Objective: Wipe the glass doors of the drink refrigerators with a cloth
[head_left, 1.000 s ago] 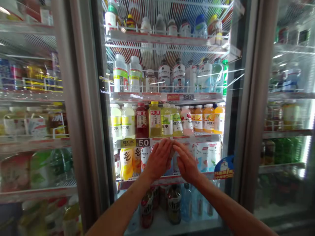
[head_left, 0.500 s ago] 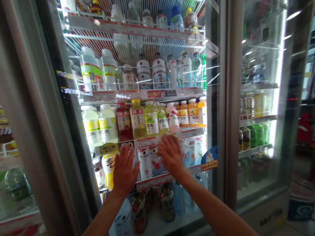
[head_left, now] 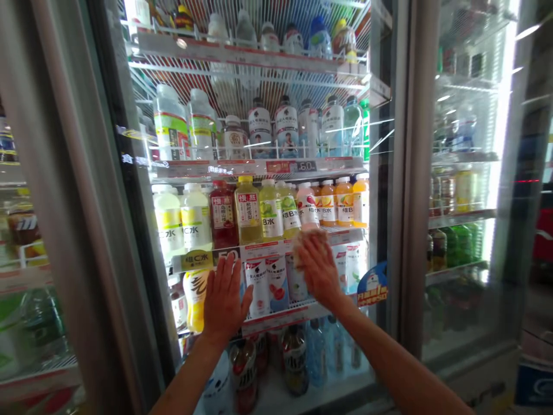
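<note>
My left hand (head_left: 224, 300) lies flat against the glass door (head_left: 272, 392) of a drinks cooler, fingers stretched and holding nothing. Under the fingers of my right hand (head_left: 320, 274) is a pale beige cloth (head_left: 317, 235), pressed to the same glass. Part of the cloth is hidden by that hand. Behind the glass, my right hand covers part of the white drink cartons (head_left: 276, 282), just below a pink bottle (head_left: 308, 206). A yellow bottle (head_left: 196, 300) stands behind the glass to the left of my left hand.
Wire shelves with several rows of bottles fill the cooler, such as a red bottle (head_left: 223, 213). A round blue sticker (head_left: 374, 282) sits at the lower right of the door. Metal frames (head_left: 412, 173) border it, with more coolers on both sides.
My right hand and the cloth have slid to the right over the glass. My left hand keeps its place on the door. The camera view has shifted slightly.
</note>
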`<state>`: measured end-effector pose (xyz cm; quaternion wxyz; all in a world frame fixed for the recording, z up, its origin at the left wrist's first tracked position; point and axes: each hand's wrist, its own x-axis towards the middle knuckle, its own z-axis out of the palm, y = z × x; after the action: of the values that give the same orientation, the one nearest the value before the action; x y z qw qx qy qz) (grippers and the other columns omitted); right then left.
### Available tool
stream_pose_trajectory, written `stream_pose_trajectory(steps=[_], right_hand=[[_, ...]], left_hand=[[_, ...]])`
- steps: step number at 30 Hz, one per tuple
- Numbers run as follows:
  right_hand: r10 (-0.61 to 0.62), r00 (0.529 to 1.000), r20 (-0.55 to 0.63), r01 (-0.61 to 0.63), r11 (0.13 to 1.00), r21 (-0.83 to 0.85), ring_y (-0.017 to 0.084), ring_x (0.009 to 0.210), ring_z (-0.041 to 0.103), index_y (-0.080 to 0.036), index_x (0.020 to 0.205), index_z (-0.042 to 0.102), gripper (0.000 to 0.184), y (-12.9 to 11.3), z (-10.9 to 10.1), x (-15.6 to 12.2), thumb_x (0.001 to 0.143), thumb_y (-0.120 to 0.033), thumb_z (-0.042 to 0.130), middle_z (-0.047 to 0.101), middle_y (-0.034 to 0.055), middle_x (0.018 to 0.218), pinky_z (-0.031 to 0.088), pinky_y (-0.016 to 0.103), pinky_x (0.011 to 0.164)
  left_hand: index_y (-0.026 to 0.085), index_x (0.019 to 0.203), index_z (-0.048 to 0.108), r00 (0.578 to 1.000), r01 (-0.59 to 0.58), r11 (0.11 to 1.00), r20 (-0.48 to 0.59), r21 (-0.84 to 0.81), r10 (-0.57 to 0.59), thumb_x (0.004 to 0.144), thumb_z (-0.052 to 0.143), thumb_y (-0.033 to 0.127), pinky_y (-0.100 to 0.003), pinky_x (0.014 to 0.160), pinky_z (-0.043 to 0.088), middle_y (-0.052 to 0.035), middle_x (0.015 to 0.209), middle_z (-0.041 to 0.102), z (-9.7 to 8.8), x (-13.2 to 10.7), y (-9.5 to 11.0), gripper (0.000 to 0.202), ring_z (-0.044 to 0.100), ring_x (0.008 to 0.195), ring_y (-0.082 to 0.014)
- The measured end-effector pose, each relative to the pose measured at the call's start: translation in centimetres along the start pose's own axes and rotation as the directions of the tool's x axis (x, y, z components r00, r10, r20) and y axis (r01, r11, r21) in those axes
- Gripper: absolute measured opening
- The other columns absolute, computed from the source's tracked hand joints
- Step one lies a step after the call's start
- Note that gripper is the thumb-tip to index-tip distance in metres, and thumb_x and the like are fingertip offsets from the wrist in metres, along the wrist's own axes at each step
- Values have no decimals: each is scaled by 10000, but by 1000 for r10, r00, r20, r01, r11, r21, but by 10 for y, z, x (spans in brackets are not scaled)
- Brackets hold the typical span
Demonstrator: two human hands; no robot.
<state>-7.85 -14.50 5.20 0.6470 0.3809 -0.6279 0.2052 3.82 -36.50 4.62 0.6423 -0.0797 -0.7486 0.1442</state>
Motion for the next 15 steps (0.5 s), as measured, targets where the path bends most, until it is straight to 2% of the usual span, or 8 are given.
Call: stream_pose_trajectory(steps=[2, 4, 5, 6, 9, 11, 13, 15], right_hand=[[169, 973, -155, -184, 979, -91, 217, 1391, 251, -259, 1470, 134, 632, 36, -10, -3, 893, -130, 357, 310, 50, 1496, 258, 500, 1120], [286, 919, -272, -327, 937, -122, 239, 1397, 232, -249, 1470, 131, 620, 53, -14, -4, 901, -143, 352, 253, 59, 1519, 276, 517, 1106], [302, 913, -275, -343, 932, -115, 245, 1401, 218, -246, 1472, 120, 625, 51, -14, -5, 901, -147, 353, 223, 56, 1529, 281, 515, 1106], [287, 928, -236, -317, 944, -97, 245, 1406, 204, -248, 1474, 109, 634, 41, -13, -6, 899, -149, 356, 197, 48, 1538, 282, 505, 1110], [87, 996, 3, -87, 996, 2, 217, 1408, 202, -261, 1474, 106, 655, -1, -6, -14, 886, -142, 369, 204, 22, 1537, 263, 464, 1134], [1, 995, 98, -4, 999, 32, 203, 1402, 223, -275, 1469, 131, 658, -13, -7, -26, 880, -136, 388, 260, 20, 1519, 245, 457, 1140], [89, 994, 69, -88, 996, -27, 208, 1403, 222, -281, 1467, 141, 651, 0, -14, -41, 884, -142, 395, 268, 34, 1515, 236, 473, 1135], [272, 961, -59, -277, 954, -115, 232, 1404, 215, -274, 1468, 140, 631, 23, -20, -54, 896, -156, 378, 245, 58, 1522, 246, 506, 1119]], left_hand=[[112, 1454, 132, 1000, 7, 1000, -2, 9, -7, 857, 490, 277, -396, 1154, 119, -128, 1525, 157, 1, 1, 1, 716, 105, 1420, -222], [115, 1456, 123, 1000, 21, 1000, -8, 13, -21, 859, 483, 280, -402, 1155, 111, -128, 1525, 153, 2, 2, 3, 717, 98, 1420, -220], [120, 1457, 118, 1000, 28, 1000, -12, 12, -28, 860, 481, 284, -407, 1155, 112, -128, 1525, 153, 3, 2, 4, 718, 100, 1419, -220], [128, 1458, 113, 999, 36, 999, -16, 8, -35, 861, 479, 287, -412, 1155, 117, -125, 1525, 154, 3, 3, 5, 718, 103, 1419, -220], [145, 1461, 101, 998, 59, 998, -14, -13, -59, 866, 474, 280, -423, 1155, 117, -113, 1527, 144, 2, 1, 9, 714, 103, 1419, -222], [153, 1462, 99, 997, 74, 997, 0, -25, -74, 866, 475, 262, -420, 1159, 107, -105, 1530, 136, 0, -5, 11, 712, 93, 1420, -219], [164, 1462, 103, 996, 83, 996, 25, -34, -82, 866, 475, 249, -415, 1160, 112, -98, 1529, 148, -3, -13, 14, 708, 97, 1419, -215], [177, 1463, 106, 994, 92, 995, 55, -41, -90, 866, 477, 251, -418, 1158, 130, -95, 1524, 171, -4, -22, 17, 706, 108, 1418, -215]])
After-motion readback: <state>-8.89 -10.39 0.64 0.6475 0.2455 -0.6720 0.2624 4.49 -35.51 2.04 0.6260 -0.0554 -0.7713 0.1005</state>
